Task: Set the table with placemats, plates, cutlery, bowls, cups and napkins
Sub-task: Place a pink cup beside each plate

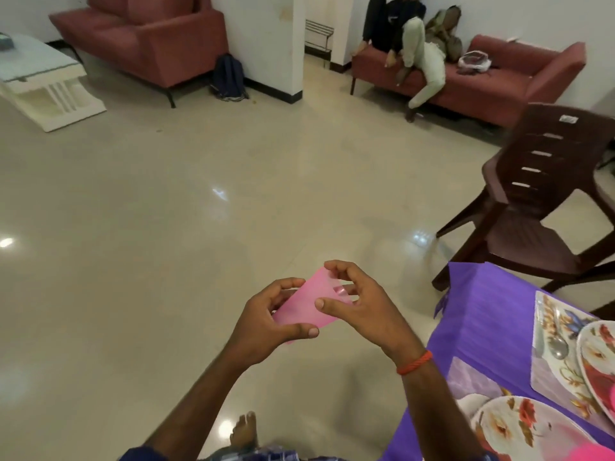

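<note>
Spreading across most of the view, a glossy beige floor (199, 211) runs back to two red sofas: one (159, 38) at the far left and another (499, 84) at the far right, where two people sit. A table under a purple cloth (482, 321) fills the lower right corner, with a dark brown plastic chair (532, 211) just beyond it. A white low table (43, 81) stands at the far left, and a dark backpack (228, 78) leans by the wall beside the left sofa.

On the purple cloth lies a floral placemat (552, 371). One floral plate (599, 354) rests on it at the frame edge, and a second floral plate (519, 427) sits nearer the person. A spoon (559, 347) lies on the placemat just left of the far plate.

Out over the floor, left of the table, both hands hold a pink cup (306, 304), tilted on its side. The left hand (266, 327) grips its lower end between thumb and curled fingers. The right hand (359, 304) pinches the upper end, thumb on the wall and fingers curled at the rim. An orange thread (414, 362) circles the right wrist.
</note>
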The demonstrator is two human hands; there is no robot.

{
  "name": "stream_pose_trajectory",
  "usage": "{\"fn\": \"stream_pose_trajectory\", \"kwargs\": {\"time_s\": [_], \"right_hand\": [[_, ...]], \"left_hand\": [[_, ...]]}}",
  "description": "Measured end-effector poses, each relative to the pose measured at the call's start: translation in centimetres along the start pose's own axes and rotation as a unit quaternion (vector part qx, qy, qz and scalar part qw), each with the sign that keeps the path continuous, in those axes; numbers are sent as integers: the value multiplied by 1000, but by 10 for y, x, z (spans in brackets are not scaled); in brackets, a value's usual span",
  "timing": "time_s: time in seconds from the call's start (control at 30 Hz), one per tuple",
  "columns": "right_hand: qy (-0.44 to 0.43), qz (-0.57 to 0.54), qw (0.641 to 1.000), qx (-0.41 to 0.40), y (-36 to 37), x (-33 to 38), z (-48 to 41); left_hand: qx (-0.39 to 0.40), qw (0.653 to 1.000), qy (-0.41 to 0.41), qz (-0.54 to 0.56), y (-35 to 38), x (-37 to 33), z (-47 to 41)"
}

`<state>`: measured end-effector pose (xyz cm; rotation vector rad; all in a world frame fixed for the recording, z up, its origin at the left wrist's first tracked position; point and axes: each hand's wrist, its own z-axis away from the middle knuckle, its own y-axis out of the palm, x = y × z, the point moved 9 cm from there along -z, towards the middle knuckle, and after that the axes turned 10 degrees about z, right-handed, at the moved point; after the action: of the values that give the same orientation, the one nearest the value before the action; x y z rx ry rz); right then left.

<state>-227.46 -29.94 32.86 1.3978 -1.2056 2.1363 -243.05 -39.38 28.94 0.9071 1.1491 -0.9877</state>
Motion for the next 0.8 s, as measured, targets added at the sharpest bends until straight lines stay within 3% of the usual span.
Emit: {"fn": "stream_pose_trajectory", "kwargs": {"time_s": [0.13,0.37,0.8], "right_hand": [[15,17,1000,-9,-2,18,-22],[56,33,993,-94,-21,18,-42],[118,-20,967,-225,-113,-45,-86]], "left_hand": [[51,999,4,-6,-19,-14,-37],[137,991,11,4,-12,-24,-89],[269,962,-17,-37,76,-27,-224]]}}
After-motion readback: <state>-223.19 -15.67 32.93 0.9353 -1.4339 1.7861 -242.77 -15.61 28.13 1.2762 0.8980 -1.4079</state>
